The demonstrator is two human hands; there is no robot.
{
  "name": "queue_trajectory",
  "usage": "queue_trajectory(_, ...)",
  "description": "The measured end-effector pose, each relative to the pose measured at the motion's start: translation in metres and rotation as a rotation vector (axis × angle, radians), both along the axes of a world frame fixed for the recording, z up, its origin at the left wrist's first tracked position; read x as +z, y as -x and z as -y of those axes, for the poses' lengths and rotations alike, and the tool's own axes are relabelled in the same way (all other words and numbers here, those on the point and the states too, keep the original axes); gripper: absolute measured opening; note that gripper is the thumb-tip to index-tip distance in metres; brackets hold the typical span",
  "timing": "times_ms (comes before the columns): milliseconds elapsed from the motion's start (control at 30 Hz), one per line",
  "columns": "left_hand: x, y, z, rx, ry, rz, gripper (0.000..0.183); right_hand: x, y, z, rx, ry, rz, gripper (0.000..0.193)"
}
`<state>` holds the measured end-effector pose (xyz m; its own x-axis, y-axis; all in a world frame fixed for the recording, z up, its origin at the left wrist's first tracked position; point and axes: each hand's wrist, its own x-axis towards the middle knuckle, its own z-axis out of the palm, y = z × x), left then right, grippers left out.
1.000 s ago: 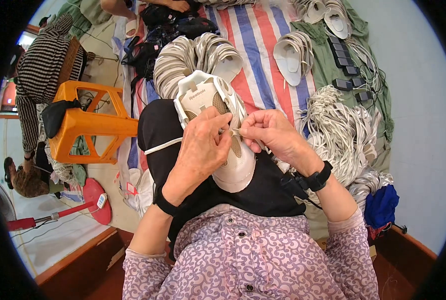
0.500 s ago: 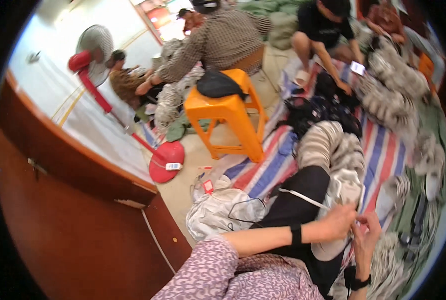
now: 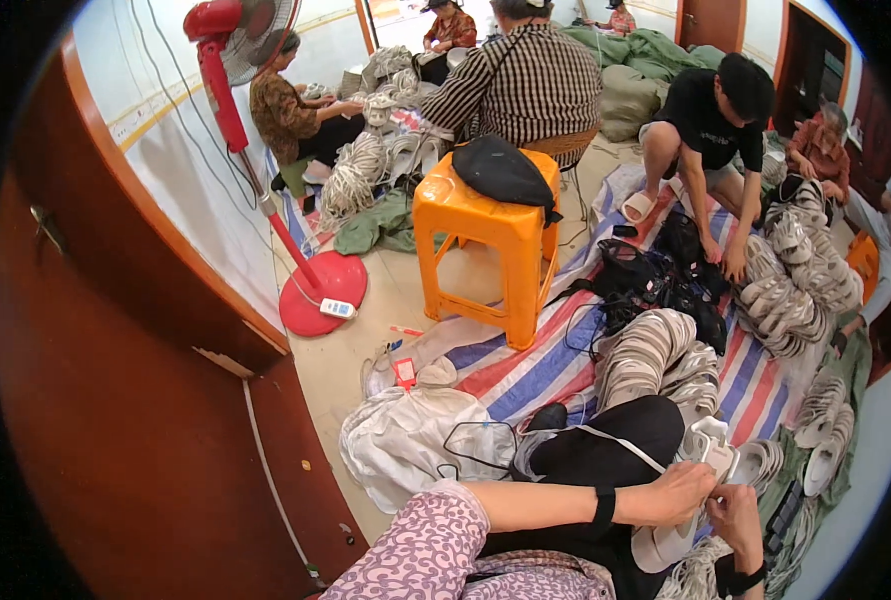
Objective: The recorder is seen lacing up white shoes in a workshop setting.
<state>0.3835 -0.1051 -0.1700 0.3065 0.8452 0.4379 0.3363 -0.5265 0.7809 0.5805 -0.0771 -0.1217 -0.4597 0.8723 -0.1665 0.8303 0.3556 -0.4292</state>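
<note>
The shoe (image 3: 714, 452) lies on the lap (image 3: 658, 418), toe toward the waist, its long axis running out toward the knee. The left hand (image 3: 678, 494) overlaps it; the right hand (image 3: 736, 514) meets its right edge. Left forearm crosses nearly level, right rises steeply. Both hands are narrow, fingers pinched together; what they hold is too small to tell. A lace (image 3: 630, 448) trails left.

Left hand (image 3: 674, 494), right hand (image 3: 734, 516) close together — fingers curled — left forearm (image 3: 541, 503) nearly level.
</note>
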Motion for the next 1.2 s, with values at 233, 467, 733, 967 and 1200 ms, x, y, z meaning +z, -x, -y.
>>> queue_trajectory(233, -0.032, -0.011, -0.01, -0.009, -0.112, 0.012, 0.012, 0.017, 0.007, -0.042, -0.356, 0.813, -0.146, 0.018)
queue_trajectory(467, -0.047, -0.031, 0.002, 0.049, -0.166, 0.048, 0.017, -0.065, -0.05, -0.032, -0.026, 0.15, -0.166, 0.013)
queue_trajectory(733, -0.037, -0.018, -0.01, -0.232, 0.042, 0.27, 0.014, 0.107, 0.115, 0.008, 0.032, -0.358, -0.518, 0.013)
queue_trajectory(967, 0.024, 0.023, -0.036, -0.198, 0.633, 0.298, 0.023, 0.107, 0.044, -0.021, -0.276, -0.028, -0.554, 0.011)
queue_trajectory(1200, 0.039, 0.018, -0.032, -0.22, 0.704, 0.372, 0.029, -0.002, -0.013, 0.054, -0.413, 0.08, -0.461, 0.012)
